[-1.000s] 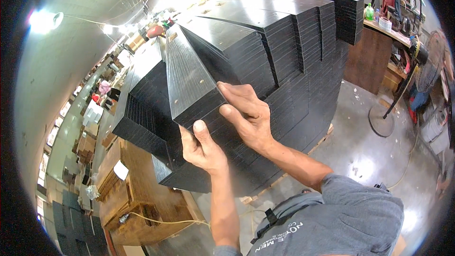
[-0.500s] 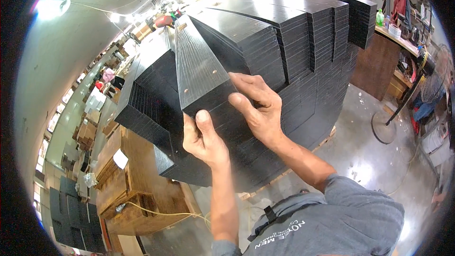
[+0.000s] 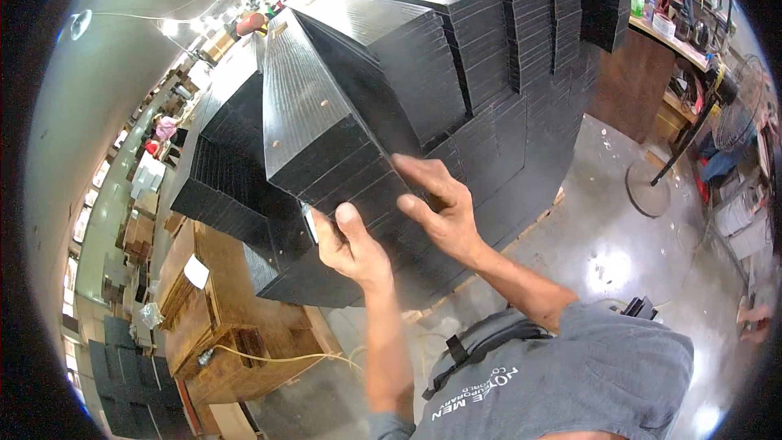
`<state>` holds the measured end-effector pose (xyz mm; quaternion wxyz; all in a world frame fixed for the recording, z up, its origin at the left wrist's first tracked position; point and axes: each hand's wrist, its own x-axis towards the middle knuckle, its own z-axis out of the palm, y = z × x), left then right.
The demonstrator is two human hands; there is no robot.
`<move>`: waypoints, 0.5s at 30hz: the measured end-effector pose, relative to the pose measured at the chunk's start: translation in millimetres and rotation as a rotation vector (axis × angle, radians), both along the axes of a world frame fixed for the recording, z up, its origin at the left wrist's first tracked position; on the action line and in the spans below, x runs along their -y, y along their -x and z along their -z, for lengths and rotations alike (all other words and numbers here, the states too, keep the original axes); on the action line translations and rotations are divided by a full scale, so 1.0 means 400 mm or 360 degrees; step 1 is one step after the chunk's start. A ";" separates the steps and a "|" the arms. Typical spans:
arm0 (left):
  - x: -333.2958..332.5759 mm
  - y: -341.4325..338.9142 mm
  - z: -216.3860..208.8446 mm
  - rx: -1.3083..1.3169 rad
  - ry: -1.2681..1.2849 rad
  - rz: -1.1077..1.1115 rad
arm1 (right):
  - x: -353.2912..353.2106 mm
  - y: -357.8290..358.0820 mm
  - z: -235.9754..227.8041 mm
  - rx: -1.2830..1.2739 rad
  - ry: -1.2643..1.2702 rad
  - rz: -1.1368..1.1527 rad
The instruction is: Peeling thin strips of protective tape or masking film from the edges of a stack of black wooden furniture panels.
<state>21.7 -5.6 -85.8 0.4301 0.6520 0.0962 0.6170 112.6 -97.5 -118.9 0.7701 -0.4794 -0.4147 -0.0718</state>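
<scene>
Two half-curled hands [image 3: 354, 254] at near edges of a black board stack [image 3: 309, 126], grip unclear, dark gap toward neighbouring stack [image 3: 419, 81]

There are two bare hands, one left hand [image 3: 354, 254] and one right hand [image 3: 445, 210]; one black standing fan [image 3: 740, 106] with a round base; one green plastic bottle [image 3: 637, 5]; and one white paper sheet [image 3: 196, 272] on one brown wooden cabinet [image 3: 232, 314]. The stacked black wood-grained boards [image 3: 305, 102] run too close to count.

The boards [image 3: 305, 98] look glossy and grained, the shirt [image 3: 562, 367] matt cloth.
</scene>
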 end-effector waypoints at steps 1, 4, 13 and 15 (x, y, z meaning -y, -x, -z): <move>-0.001 -0.001 0.001 0.0024 -0.0045 -0.0027 | 0.004 0.000 -0.012 0.0029 -0.0018 0.0034; 0.003 -0.005 -0.006 0.0075 -0.0105 -0.0044 | 0.008 -0.009 -0.065 0.0241 -0.0078 0.0147; -0.009 0.007 -0.026 -0.0009 -0.0134 0.0004 | -0.033 0.000 -0.095 0.0260 -0.0124 0.0104; 0.003 0.004 -0.032 0.0039 -0.0107 0.0027 | -0.037 0.001 -0.093 0.0271 -0.0116 0.0110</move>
